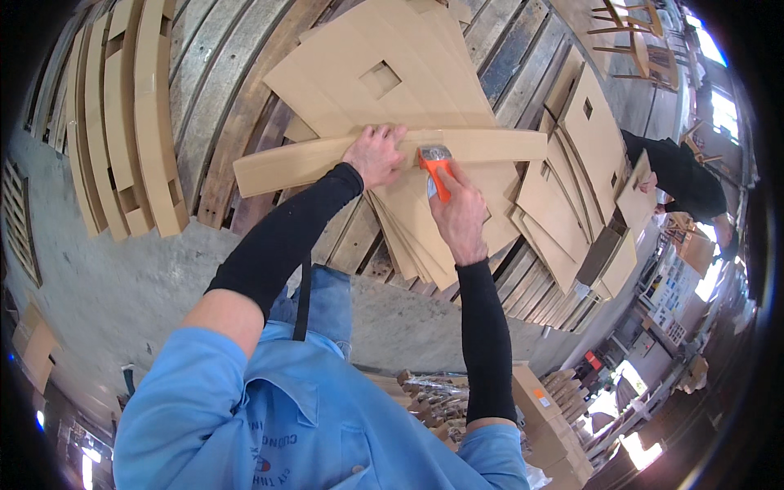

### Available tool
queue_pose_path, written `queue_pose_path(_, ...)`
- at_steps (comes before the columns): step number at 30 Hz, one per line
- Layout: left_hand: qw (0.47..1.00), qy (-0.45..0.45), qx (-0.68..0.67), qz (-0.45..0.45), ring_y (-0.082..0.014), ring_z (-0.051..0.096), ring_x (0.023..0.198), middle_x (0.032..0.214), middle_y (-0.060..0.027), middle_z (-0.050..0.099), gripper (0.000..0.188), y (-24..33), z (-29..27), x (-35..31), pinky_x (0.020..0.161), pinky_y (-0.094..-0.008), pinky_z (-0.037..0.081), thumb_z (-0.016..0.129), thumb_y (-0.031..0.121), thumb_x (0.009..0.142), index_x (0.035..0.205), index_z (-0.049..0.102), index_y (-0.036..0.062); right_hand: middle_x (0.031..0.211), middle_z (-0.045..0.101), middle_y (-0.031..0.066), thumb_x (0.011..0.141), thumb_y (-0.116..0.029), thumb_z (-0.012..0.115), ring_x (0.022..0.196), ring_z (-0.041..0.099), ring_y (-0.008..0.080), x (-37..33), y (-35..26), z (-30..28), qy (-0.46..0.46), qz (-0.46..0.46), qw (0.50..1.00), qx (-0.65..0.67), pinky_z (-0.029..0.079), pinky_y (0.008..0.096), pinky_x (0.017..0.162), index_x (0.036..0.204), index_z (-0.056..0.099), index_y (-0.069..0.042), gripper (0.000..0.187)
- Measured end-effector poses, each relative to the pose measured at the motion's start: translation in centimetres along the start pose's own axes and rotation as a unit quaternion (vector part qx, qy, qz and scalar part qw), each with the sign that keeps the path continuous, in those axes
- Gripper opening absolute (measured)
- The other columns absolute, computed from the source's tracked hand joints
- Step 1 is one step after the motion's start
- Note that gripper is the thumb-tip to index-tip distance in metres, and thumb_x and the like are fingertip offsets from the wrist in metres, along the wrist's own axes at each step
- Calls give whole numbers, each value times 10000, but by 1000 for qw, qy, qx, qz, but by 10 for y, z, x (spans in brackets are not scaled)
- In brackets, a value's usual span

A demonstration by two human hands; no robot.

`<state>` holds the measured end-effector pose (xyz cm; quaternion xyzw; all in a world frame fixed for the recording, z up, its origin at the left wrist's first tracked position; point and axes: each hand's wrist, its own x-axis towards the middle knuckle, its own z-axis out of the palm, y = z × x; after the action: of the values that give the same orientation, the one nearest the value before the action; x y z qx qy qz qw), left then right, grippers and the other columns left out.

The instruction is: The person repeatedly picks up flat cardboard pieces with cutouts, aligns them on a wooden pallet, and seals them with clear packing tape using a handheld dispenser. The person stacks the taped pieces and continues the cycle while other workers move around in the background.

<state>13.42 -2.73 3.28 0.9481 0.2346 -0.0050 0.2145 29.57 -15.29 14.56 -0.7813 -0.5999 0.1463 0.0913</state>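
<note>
A long, narrow cardboard box (298, 163) lies crosswise in front of me, on top of flat cardboard sheets (343, 86). My left hand (376, 155) grips this box near its middle, fingers curled over its far edge. An orange tape dispenser (441, 181) is in my right hand (462, 214), the fingers closed around it. Its grey head rests at the near side of the box, just right of my left hand. The tape itself is hard to make out. One sheet beneath has a square cutout.
Slatted wooden pallets (216, 98) carry the cardboard. Several long narrow boxes (155, 122) stand side by side at left. More cut sheets (563, 196) are piled at right, where another person (682, 180) in black handles cardboard. Wrapped wooden parts (433, 404) lie behind me near a carton (543, 416).
</note>
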Motion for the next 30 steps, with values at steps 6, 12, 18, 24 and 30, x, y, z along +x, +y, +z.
queue_pose_path(6, 1000, 19, -2, -2, -317, 516, 1288, 1526, -137, 428, 263, 4, 0, 2, 997, -480, 477, 804, 348, 742, 909, 741, 154, 1439, 617, 146, 796, -97, 751, 967, 696, 363, -53, 4, 16, -7, 59, 998, -12, 568, 450, 897, 1259, 728, -111, 463)
queue_pose_path(12, 984, 64, 91, 139, -365, 467, 1371, 1610, -185, 346, 515, 2, 5, 36, 1040, -513, 467, 806, 238, 716, 1209, 671, 181, 1489, 578, 106, 766, -73, 757, 947, 659, 331, -53, 9, 32, 26, 58, 998, -3, 562, 426, 877, 1273, 716, -124, 512)
queue_pose_path(18, 983, -146, -92, 65, -422, 431, 1424, 1598, -268, 348, 748, 5, -29, 70, 1144, -507, 421, 820, 178, 675, 1377, 577, 93, 1491, 577, 81, 741, -51, 750, 902, 643, 319, -52, 11, 32, 86, 25, 996, 21, 564, 416, 848, 1259, 716, -134, 526)
queue_pose_path(24, 917, -192, -349, -7, -364, 436, 1456, 1572, -266, 430, 899, -72, -25, 62, 1164, -444, 417, 827, 217, 716, 1486, 447, -51, 1441, 602, 79, 740, -74, 757, 887, 660, 341, 6, -18, 35, 99, -11, 994, 51, 576, 423, 832, 1232, 723, -141, 498)
queue_pose_path(30, 993, 87, -73, -42, -351, 631, 1178, 1231, -175, 651, 675, -30, -11, 24, 998, -468, 508, 811, 332, 755, 1286, 495, 59, 1434, 607, 107, 740, -104, 757, 934, 688, 382, 51, -30, 19, 53, 26, 997, 48, 577, 460, 850, 1226, 726, -124, 487)
